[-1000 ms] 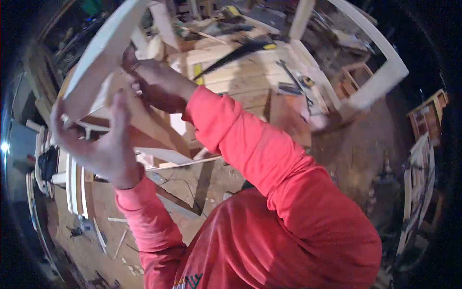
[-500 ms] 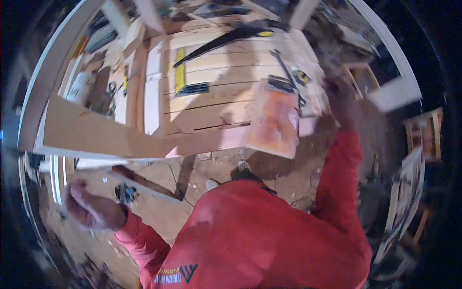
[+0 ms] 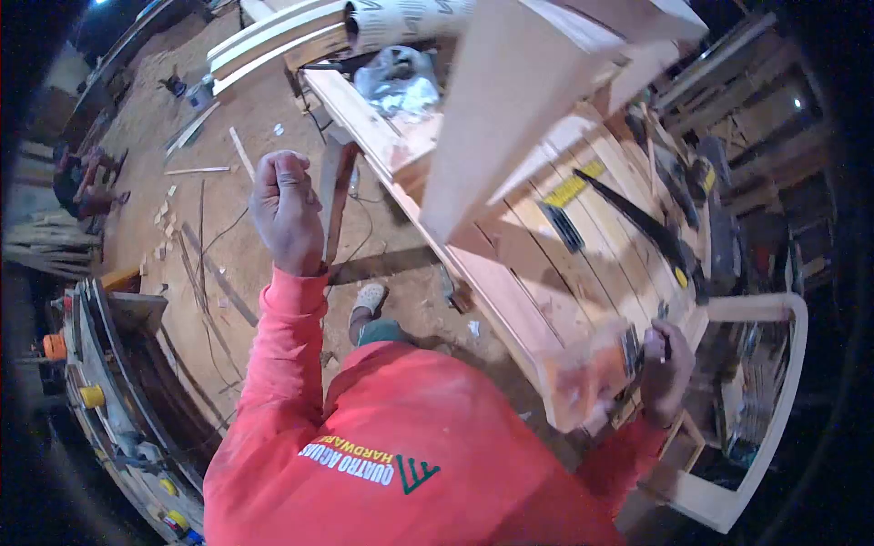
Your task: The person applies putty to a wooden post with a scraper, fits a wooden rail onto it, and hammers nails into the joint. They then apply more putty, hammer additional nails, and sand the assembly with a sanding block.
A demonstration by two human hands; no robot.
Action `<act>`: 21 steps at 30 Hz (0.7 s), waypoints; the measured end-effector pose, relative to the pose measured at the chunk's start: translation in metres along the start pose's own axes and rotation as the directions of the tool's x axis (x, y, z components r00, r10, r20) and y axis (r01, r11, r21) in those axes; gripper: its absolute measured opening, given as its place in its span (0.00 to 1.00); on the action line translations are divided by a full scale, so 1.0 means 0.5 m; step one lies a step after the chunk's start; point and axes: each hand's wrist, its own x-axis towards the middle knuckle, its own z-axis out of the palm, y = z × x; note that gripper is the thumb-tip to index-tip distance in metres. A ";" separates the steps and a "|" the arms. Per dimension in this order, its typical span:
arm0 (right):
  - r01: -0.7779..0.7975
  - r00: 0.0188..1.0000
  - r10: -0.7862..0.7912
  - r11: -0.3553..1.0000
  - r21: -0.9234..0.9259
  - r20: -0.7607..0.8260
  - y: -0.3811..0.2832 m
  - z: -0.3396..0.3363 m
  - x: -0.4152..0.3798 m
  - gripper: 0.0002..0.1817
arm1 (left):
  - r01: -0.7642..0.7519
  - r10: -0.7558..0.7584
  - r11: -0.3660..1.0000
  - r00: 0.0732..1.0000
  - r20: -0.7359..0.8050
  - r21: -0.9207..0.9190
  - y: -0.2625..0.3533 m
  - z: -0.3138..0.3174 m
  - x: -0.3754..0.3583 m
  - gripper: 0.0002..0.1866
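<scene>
My left hand (image 3: 287, 209) is raised over the floor to the left of the wooden workpiece, its fingers curled closed and nothing visible in them. My right hand (image 3: 666, 373) is low at the right, beside an orange-stained board (image 3: 583, 378), with fingers bent inward; what they hold, if anything, is hidden. On the slatted wooden top (image 3: 592, 264) lie a black-bladed handsaw (image 3: 633, 218) and a try square (image 3: 572, 187) with a yellow blade and dark stock. A pale upright board (image 3: 501, 118), blurred, rises from the top's near side.
A curved wooden frame (image 3: 783, 382) stands at the right. Behind the workpiece are a clear plastic bag (image 3: 398, 82), a printed roll (image 3: 410, 23) and stacked planks (image 3: 278, 41). Wood offcuts and cords lie on the dirt floor (image 3: 200, 246). Another person (image 3: 86, 182) is at the far left.
The view has swung left, showing more floor. My left hand has risen and its fingers have curled tighter. My right hand appears lower, beside the stained board.
</scene>
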 end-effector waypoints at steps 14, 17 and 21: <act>-0.220 0.959 0.224 0.975 -0.045 0.173 -0.308 0.302 0.046 0.11 | -0.503 -0.018 0.770 0.599 0.801 0.393 -0.311 0.150 0.413 0.09; -0.249 0.952 0.244 0.969 0.003 0.185 -0.380 0.335 0.044 0.09 | -0.327 -0.053 0.909 0.524 0.850 0.258 -0.320 0.200 0.395 0.09; -0.327 0.925 0.309 0.944 0.047 0.222 -0.434 0.360 0.018 0.12 | -0.028 -0.196 0.965 0.586 0.786 0.262 -0.315 0.187 0.313 0.11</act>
